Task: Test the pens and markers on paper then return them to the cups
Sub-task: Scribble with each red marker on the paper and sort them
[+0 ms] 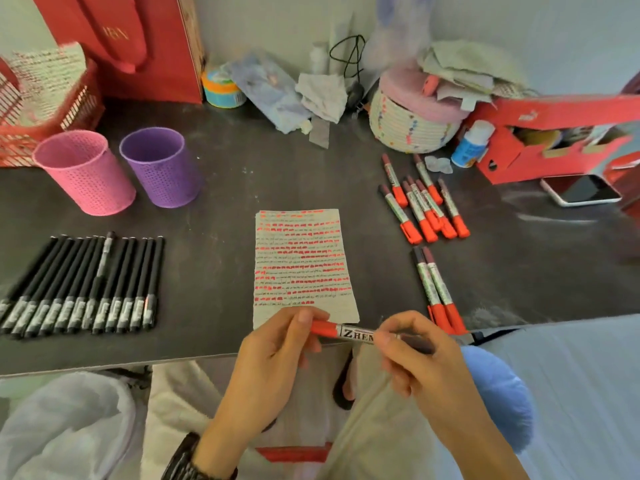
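- Bench: one dark surface, seen from above, carrying all the items listed below.
- Cups: two perforated cups at the far left, one pink cup and one purple cup, standing just beside each other.
- Paper: one sheet at the centre of the bench, covered from its top edge nearly to the bottom with rows of short red strokes.
- Black pens: one close-packed row left of the paper, about fourteen; the blur prevents an exact count. One pen with a pale barrel lies on top of the row.
- Far marker group: seven red-capped markers right of the paper, lying loosely side by side with their caps towards the viewer.
- Near marker group: two, possibly three, red-capped markers lying touching, near the bench edge.
- Held marker: one, lying level above the near bench edge, just below the paper.
- Left hand: fingers and thumb curled round the red cap end of the held marker.
- Right hand: fingers pinching the dark opposite end of the same marker.
- Background: one phone, one red box, one woven basket and one white bottle at the far right.
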The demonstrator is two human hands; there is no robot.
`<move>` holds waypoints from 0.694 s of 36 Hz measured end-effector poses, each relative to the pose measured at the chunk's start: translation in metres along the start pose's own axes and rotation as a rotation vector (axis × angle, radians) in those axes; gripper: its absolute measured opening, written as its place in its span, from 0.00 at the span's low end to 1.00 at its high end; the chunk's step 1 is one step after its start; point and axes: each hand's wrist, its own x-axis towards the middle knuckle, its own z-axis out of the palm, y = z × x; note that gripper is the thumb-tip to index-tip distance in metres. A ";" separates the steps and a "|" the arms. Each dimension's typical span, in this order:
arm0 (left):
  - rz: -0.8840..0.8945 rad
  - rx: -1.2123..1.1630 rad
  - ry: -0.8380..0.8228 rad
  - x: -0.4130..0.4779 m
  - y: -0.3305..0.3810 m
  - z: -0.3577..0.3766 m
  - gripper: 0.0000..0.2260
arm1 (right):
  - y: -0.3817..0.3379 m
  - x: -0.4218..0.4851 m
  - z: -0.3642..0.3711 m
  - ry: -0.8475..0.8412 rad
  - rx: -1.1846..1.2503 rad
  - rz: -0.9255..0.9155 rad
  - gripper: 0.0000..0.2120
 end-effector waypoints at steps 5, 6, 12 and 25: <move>-0.005 -0.029 -0.027 -0.003 0.005 0.020 0.12 | 0.002 0.004 0.009 0.141 0.216 -0.078 0.07; -0.005 -0.014 -0.053 -0.005 0.006 0.024 0.12 | 0.003 0.003 0.013 0.179 0.159 -0.113 0.07; -0.019 -0.014 -0.161 -0.009 0.009 0.035 0.15 | 0.012 0.000 0.020 0.249 -0.162 -0.241 0.07; 0.274 0.482 0.177 0.025 0.015 -0.028 0.11 | -0.031 0.038 -0.079 0.429 -0.479 -0.191 0.16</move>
